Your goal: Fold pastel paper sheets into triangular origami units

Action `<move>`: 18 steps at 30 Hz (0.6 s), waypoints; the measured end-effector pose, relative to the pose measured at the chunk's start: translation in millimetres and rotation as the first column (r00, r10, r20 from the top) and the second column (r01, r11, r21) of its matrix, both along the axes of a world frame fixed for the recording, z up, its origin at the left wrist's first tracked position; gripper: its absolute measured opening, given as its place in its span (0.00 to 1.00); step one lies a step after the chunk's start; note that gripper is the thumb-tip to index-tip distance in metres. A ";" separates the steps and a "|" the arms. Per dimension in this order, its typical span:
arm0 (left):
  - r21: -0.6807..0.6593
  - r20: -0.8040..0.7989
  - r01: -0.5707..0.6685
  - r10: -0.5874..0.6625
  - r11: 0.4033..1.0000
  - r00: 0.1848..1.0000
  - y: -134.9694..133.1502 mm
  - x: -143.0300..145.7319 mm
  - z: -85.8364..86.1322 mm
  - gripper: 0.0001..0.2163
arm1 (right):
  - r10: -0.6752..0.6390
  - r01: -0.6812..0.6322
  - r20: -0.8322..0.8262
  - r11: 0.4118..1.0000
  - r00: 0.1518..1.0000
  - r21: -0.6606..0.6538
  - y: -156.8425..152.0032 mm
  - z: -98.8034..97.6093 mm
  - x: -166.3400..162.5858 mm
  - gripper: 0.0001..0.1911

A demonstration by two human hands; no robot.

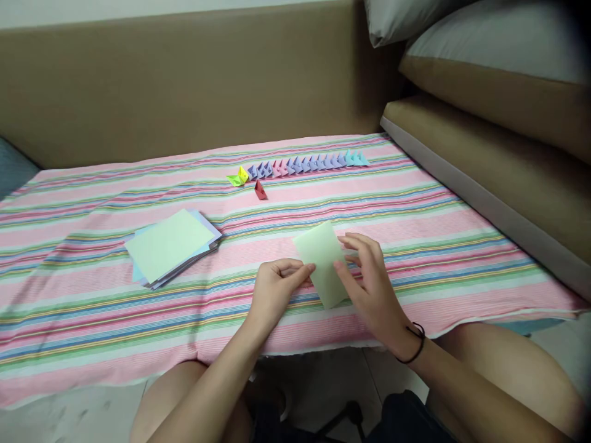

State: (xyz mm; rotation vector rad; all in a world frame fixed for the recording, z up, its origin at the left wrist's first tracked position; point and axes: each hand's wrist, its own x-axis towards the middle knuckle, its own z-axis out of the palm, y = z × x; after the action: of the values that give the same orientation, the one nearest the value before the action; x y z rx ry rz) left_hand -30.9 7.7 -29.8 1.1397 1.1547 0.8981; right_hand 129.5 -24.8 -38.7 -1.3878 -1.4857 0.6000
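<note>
Paper (pixel 322 261): pale green, folded flat | both hands touching edges

No writing, label, brand, number or sign could be read anywhere. The green sheet (pixel 323 263), the stack of coloured paper (pixel 172 246) and the row of folded paper boats (pixel 305 164) were plain, and the striped cloth (pixel 92 320) bore only its stripes.
</note>
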 end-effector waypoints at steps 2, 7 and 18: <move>0.028 -0.012 -0.032 0.033 0.999 0.999 1.9 -1.1 -2.5 0.12 | 0.080 -0.079 0.061 0.997 0.995 -0.013 -2.7 0.5 -2.5 0.17; 0.032 0.038 -0.034 0.032 0.999 0.999 4.1 -2.0 -6.4 0.13 | 0.284 -0.307 -0.126 0.923 0.950 -0.231 -7.3 1.8 -9.0 0.31; 0.224 0.104 0.022 -0.046 0.974 0.994 0.6 -6.2 9.8 0.10 | 0.030 -0.289 -0.561 0.879 0.827 -0.379 2.5 10.6 15.1 0.17</move>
State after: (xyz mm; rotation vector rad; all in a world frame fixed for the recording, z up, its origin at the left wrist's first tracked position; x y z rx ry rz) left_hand -37.1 8.3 -20.1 1.2708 0.9603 1.0693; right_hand 144.6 -22.3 -28.1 -1.2743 -1.0327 1.4006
